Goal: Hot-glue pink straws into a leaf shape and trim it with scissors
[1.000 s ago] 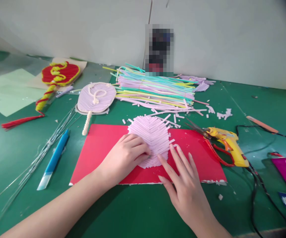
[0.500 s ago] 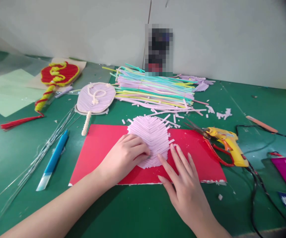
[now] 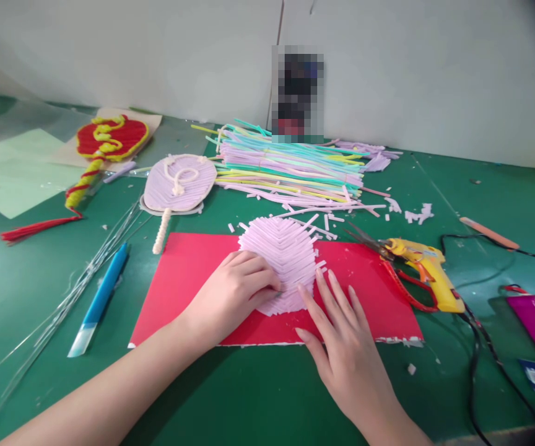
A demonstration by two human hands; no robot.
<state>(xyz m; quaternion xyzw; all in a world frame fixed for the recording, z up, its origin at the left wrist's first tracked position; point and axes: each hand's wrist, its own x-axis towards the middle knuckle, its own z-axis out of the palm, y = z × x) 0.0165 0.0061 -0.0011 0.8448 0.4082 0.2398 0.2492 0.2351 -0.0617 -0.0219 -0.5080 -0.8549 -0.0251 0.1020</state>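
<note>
A lilac oval made of short pipe cleaners [image 3: 281, 248], laid in a herringbone pattern, lies on a red board [image 3: 193, 272] in front of me. My left hand [image 3: 239, 285] rests on the oval's lower left, its fingers curled and the tips closed together. Whatever those tips may pinch is hidden. Over the lower right edge, my right hand [image 3: 342, 334] is open with fingers spread, the index fingertip touching the oval. Beside my right fingers, a few pipe cleaner ends [image 3: 321, 265] stick out past the edge.
Behind lies a pile of coloured pipe cleaners [image 3: 290, 162] with cut scraps. Scissors [image 3: 407, 282] and a yellow glue gun [image 3: 434, 269] with a black cable are at right. At left are a lilac fan [image 3: 179, 186], a red fan [image 3: 123, 139], wires [image 3: 91, 266] and a blue pen-like tool [image 3: 103, 294].
My right fingers have shifted very slightly at the oval's lower right edge. The left hand looks still.
</note>
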